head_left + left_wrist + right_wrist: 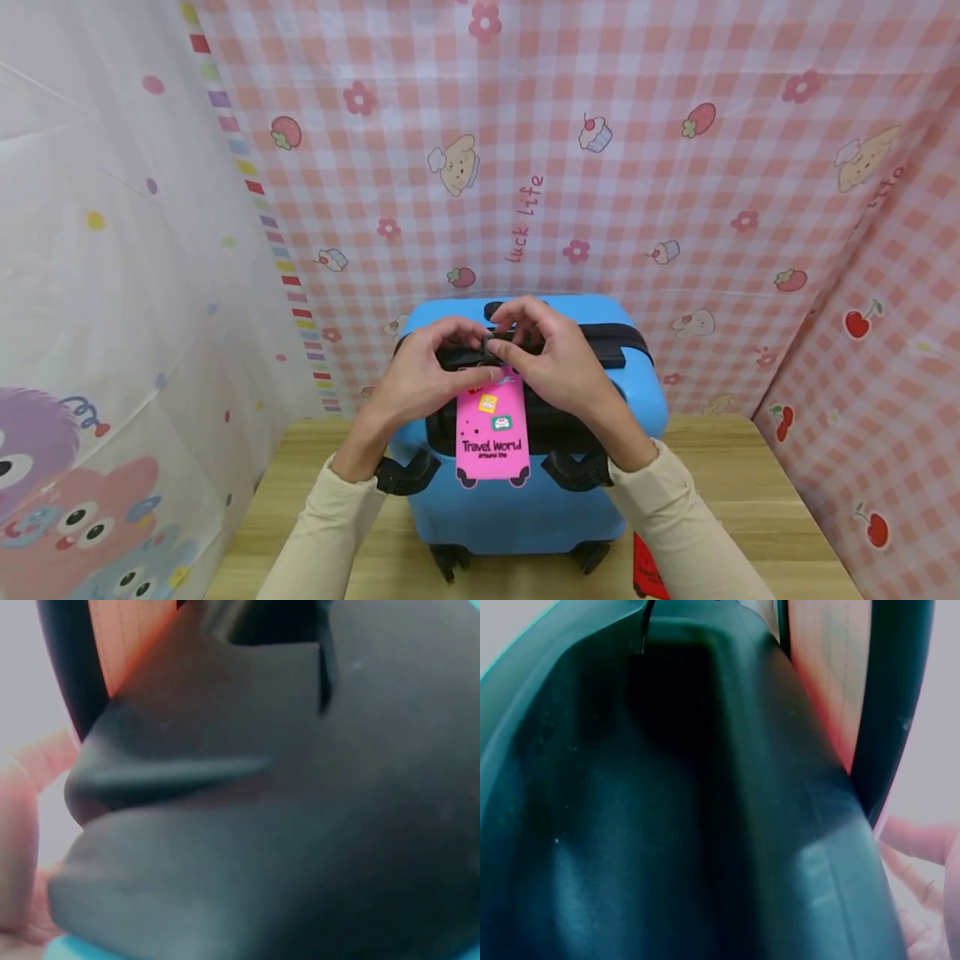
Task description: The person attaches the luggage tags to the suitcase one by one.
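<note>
A pink luggage tag [491, 462], printed "Travel World", hangs in front of a blue suitcase [517, 521] with black fittings. My left hand [420, 375] pinches around the top of the tag and its dark strap [489, 343], thumb across the tag's upper edge. From the other side my right hand [562, 367] grips the same strap between thumb and fingers, beside the black handle [609, 357]. Black plastic of the suitcase [300, 855] fills most of the left wrist view, with fingers at its left edge. Similar dark plastic [652, 825] covers the right wrist view.
The suitcase stands on a wood-grain table [705, 467]. A red luggage tag [645, 571] lies at the front right, partly behind the right sleeve. Behind rises a pink checked cloth [637, 192], with a white patterned cloth [150, 275] on the left.
</note>
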### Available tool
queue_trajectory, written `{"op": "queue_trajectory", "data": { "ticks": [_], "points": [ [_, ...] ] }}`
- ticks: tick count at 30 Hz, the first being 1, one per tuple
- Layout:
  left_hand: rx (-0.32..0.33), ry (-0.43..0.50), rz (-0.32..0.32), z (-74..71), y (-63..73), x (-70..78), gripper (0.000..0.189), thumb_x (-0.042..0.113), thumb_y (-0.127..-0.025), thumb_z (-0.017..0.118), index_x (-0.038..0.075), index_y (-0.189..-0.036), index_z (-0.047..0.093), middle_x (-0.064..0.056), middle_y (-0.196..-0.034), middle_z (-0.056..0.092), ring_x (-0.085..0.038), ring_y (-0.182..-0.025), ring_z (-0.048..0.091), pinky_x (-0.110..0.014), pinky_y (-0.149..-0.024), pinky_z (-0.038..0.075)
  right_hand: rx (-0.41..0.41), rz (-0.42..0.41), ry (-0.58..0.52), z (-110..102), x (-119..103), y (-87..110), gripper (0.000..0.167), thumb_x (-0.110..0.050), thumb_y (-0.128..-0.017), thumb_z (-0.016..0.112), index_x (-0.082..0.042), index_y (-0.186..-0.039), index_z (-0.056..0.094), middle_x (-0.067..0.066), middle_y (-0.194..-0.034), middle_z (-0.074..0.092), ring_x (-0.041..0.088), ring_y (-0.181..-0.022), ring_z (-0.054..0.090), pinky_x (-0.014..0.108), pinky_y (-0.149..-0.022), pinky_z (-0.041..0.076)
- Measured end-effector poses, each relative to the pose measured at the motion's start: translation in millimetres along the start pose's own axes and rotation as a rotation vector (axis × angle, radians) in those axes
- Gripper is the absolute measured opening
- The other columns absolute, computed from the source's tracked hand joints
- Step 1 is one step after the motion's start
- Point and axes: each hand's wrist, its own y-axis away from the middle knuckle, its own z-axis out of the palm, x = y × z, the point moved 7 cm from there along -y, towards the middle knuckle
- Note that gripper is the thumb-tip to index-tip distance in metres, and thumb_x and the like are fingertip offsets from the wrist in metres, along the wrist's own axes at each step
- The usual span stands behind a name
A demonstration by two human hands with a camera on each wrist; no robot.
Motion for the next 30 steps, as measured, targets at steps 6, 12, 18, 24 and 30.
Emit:
{"op": "queue_trajectory", "data": {
  "ticks": [6,12,18,24,30],
  "points": [
    [-0.003,0.016,0.002,-0.4,-1.6,-0.8,0.036,0.023,-0.082,0.082,0.014,-0.113,0.066,-0.002,-0.103,0.064,-0.018,-0.095,0.062,-0.039,-0.088,0.051,-0.005,-0.005,0.001,0.8,-1.2,-0.9,0.02,-0.012,-0.094,0.068,-0.007,-0.113,0.062,0.005,-0.102,0.06,0.018,-0.083,0.053,0.036,-0.071,0.044],
    [-0.018,0.046,0.005,-0.6,-3.2,-2.0,0.034,0.024,-0.083,0.081,0.014,-0.112,0.067,-0.003,-0.103,0.064,-0.019,-0.094,0.062,-0.04,-0.086,0.051,-0.01,0.018,0.01,2.1,0.3,-2.4,0.018,-0.012,-0.093,0.069,-0.01,-0.111,0.063,0.003,-0.103,0.06,0.018,-0.085,0.054,0.037,-0.075,0.044],
    [-0.031,0.063,0.018,-1.2,-4.2,-2.9,0.032,0.022,-0.084,0.08,0.014,-0.113,0.067,-0.003,-0.104,0.064,-0.019,-0.093,0.061,-0.041,-0.086,0.051,-0.015,0.024,0.017,3.4,1.5,-3.3,0.017,-0.012,-0.093,0.069,-0.01,-0.109,0.064,0.002,-0.103,0.061,0.018,-0.086,0.054,0.037,-0.074,0.045],
    [-0.031,0.055,0.016,-1.9,-4.8,-3.5,0.033,0.022,-0.085,0.08,0.014,-0.113,0.067,-0.003,-0.104,0.064,-0.02,-0.093,0.061,-0.04,-0.086,0.051,-0.014,0.029,0.024,3.7,1.5,-3.6,0.015,-0.012,-0.093,0.069,-0.012,-0.108,0.064,0.001,-0.102,0.061,0.018,-0.086,0.054,0.037,-0.072,0.046],
    [-0.022,0.065,0.014,-3.3,-5.3,-4.0,0.032,0.021,-0.084,0.08,0.013,-0.113,0.067,-0.004,-0.103,0.065,-0.02,-0.092,0.062,-0.041,-0.084,0.052,-0.013,0.033,0.027,5.0,1.5,-4.1,0.014,-0.012,-0.093,0.069,-0.012,-0.106,0.065,0.001,-0.101,0.061,0.018,-0.086,0.053,0.037,-0.072,0.046]
  ]
}}
